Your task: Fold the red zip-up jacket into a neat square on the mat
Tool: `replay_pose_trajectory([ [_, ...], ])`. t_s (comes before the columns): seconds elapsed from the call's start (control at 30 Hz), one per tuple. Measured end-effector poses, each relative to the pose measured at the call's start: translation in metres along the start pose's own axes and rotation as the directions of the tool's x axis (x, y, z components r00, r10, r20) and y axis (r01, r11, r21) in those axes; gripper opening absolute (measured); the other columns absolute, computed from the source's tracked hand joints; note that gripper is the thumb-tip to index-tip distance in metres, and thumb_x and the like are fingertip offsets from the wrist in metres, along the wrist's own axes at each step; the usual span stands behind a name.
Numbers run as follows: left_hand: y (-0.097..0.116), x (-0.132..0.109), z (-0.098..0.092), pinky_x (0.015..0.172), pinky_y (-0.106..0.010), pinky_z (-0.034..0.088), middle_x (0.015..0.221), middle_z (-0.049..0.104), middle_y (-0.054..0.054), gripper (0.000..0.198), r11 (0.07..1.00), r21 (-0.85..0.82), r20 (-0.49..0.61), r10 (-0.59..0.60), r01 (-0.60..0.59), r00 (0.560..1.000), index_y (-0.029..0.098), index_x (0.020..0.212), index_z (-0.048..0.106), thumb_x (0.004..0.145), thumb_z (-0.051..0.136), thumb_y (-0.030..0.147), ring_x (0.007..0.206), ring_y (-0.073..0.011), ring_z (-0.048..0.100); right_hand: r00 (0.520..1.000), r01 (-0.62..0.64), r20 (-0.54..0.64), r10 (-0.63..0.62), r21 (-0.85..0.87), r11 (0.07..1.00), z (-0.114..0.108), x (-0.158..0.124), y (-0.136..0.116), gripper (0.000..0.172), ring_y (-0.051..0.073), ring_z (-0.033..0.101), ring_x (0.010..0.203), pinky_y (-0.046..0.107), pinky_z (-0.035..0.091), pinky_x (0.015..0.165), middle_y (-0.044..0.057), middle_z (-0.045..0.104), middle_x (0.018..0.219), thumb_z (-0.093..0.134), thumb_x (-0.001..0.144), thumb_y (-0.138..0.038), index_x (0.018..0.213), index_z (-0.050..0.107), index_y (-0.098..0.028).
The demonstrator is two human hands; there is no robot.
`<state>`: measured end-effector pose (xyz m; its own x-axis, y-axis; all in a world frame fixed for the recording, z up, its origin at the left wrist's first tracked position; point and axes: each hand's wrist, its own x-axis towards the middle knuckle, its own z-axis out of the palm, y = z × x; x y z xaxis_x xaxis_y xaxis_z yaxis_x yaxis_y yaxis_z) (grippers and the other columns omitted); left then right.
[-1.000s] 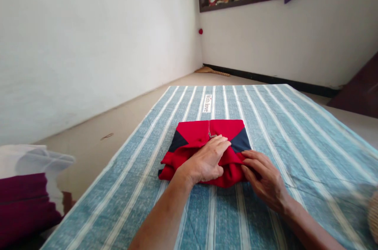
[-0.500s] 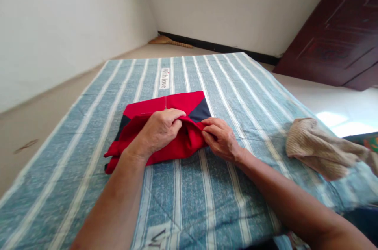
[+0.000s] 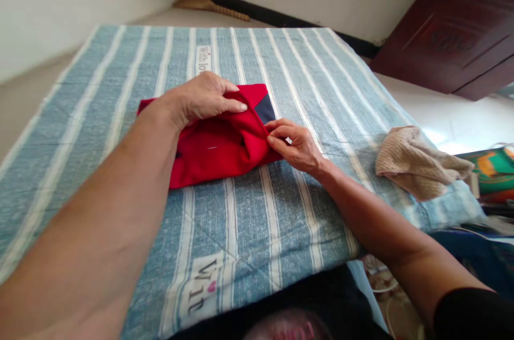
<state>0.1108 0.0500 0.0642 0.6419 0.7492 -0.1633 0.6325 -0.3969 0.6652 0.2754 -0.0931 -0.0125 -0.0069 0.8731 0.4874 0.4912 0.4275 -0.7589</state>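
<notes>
A folded red garment (image 3: 217, 155) with navy panels lies on a striped cloth. My left hand (image 3: 204, 96) is over its upper part, with the thumb and fingers closed on a raised edge of the red fabric. Below that edge the fabric gapes into a dark hollow. At the garment's right side, my right hand (image 3: 295, 144) pinches the same edge between thumb and fingertips. A navy corner (image 3: 265, 110) shows just above the right fingertips. My left hand and forearm hide the garment's left part.
The blue and white striped cloth (image 3: 249, 233) covers a table-like surface. A beige knitted cloth (image 3: 417, 160) lies crumpled at the right. Beyond the far edge, a broom (image 3: 212, 5) rests on the floor by the wall. A dark red door (image 3: 445, 29) stands at the upper right.
My left hand has lifted the edge and moved further over the garment, widening the gap in the fabric. My right hand keeps its pinch. The view has tilted down.
</notes>
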Motion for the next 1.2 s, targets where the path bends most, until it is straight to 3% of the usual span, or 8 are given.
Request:
replay_pose_trajectory([
  [0.27,0.002,0.024,0.003,0.081,-0.034,0.042,0.062,0.056,0.001,0.018,0.992,0.121,0.06,0.031,-0.038,0.998,0.007,0.086,0.073,0.073,0.07,0.019,0.072,-0.0145,0.053,0.997,-0.074,0.028,0.072,0.086,0.994,-0.006,0.002,0.004,0.02,0.015,0.062,0.085,0.032,0.048,0.08,0.004,0.067,0.09,0.06,0.083,-0.028,0.067,0.066,-0.018],
  [0.6,0.0,0.019,0.003,0.069,-0.031,0.045,0.065,0.062,0.002,0.026,0.983,-0.184,0.084,0.019,-0.003,0.996,0.008,0.101,0.068,0.076,0.068,0.016,0.064,-0.01,0.051,0.976,-0.168,0.153,0.153,0.088,0.982,-0.017,0.012,-0.001,0.022,0.017,0.061,0.086,0.034,0.047,0.082,0.006,0.067,0.089,0.063,0.08,-0.035,0.066,0.066,-0.018],
  [0.87,0.003,0.018,0.008,0.079,-0.026,0.043,0.066,0.063,0.007,0.021,0.993,-0.029,-0.063,0.114,-0.116,0.991,0.011,0.095,0.069,0.074,0.069,0.013,0.069,-0.0086,0.047,0.933,-0.304,0.21,0.292,0.025,0.952,-0.02,0.024,-0.002,0.027,0.01,0.05,0.06,0.025,0.037,0.052,0.003,0.063,0.069,0.063,0.075,-0.04,0.076,0.066,-0.013],
  [1.0,0.0,0.018,0.01,0.072,-0.022,0.042,0.067,0.062,0.007,0.023,0.992,-0.025,-0.072,0.119,-0.121,0.99,0.009,0.096,0.068,0.074,0.069,0.012,0.065,-0.007,0.046,0.947,-0.226,0.226,0.229,-0.036,0.973,-0.02,0.028,-0.003,0.02,0.011,0.053,0.064,0.025,0.041,0.058,0.003,0.063,0.07,0.063,0.074,-0.031,0.077,0.066,-0.011],
  [1.2,-0.006,0.024,0.011,0.065,-0.023,0.042,0.068,0.061,0.007,0.04,0.998,-0.004,-0.097,0.058,-0.059,0.994,0.009,0.107,0.065,0.068,0.073,0.012,0.063,-0.0077,0.047,0.989,-0.046,0.126,0.08,-0.251,0.967,-0.012,0.03,-0.013,0.014,0.013,0.058,0.075,0.029,0.045,0.072,0.004,0.067,0.084,0.06,0.079,-0.023,0.087,0.066,-0.014],
])
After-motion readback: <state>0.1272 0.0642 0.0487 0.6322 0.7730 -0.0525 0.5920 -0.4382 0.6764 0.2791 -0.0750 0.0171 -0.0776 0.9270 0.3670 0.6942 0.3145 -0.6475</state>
